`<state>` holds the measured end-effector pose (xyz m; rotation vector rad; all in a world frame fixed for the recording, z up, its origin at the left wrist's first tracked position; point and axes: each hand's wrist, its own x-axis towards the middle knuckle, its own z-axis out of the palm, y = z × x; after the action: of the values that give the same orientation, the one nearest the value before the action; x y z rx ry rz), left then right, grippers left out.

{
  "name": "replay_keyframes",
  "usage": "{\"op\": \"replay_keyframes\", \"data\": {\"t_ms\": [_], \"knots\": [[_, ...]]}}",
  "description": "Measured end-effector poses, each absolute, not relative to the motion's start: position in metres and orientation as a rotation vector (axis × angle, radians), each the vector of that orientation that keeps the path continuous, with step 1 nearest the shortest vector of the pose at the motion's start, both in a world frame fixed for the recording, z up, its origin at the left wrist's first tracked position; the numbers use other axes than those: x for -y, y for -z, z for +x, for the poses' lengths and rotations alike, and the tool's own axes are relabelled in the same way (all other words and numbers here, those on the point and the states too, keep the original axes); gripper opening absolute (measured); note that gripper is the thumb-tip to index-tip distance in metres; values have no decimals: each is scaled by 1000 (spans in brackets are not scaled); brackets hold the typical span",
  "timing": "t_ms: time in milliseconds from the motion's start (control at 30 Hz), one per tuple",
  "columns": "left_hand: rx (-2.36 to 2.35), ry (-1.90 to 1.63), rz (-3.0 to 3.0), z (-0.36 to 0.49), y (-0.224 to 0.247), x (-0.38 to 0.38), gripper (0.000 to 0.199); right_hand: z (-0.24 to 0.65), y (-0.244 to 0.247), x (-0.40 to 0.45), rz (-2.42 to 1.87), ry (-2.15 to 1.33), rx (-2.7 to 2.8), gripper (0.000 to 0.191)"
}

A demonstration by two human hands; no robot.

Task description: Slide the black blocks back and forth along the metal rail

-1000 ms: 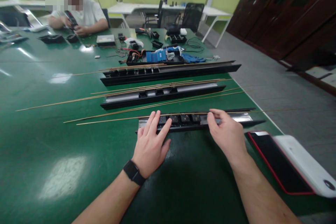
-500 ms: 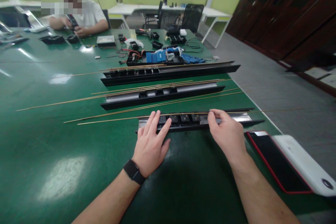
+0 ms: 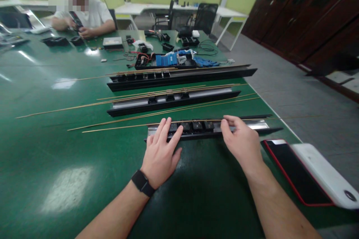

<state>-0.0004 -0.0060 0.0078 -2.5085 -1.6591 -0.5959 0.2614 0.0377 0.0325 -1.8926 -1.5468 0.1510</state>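
Note:
A black channel with a silvery inside (image 3: 218, 133) lies across the table in front of me, several black blocks (image 3: 197, 124) seated in its middle. Along its far edge runs a thin brass-coloured rod (image 3: 120, 127), sticking out well past the left end. My left hand (image 3: 161, 153) rests over the channel's left part, fingers stretched out and spread, partly hiding the blocks there. Toward the right end, thumb and forefinger of my right hand (image 3: 241, 138) are pinched on the rod at the channel's far edge.
Two similar channels, a middle one (image 3: 174, 102) and a farther one (image 3: 210, 76), lie beyond with more thin rods (image 3: 162, 112). A black tray (image 3: 165, 61) holds blue items. Right of me lie a red-edged phone-like device (image 3: 297, 171) and a white object (image 3: 325, 175). A person (image 3: 92, 15) sits across.
Almost nothing differs. My right hand has shifted very slightly left along the rod; my left hand stays in place on the channel.

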Motion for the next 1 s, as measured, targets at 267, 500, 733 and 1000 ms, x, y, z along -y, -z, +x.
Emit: {"op": "replay_keyframes", "data": {"t_ms": [267,500,733,1000], "knots": [[1664,590,-2510,0,-8,5,66,259,-33,-38,-1897,-146,1552,42],[1662,596,-2515,-1,-8,7,66,260,-36,-37,-1921,-140,1554,41],[1663,599,-2514,0,-7,6,67,261,-34,-36,-1929,-118,1536,40],[1659,597,-2518,-1,-8,6,67,262,-35,-37,-1954,-120,1533,42]]}}
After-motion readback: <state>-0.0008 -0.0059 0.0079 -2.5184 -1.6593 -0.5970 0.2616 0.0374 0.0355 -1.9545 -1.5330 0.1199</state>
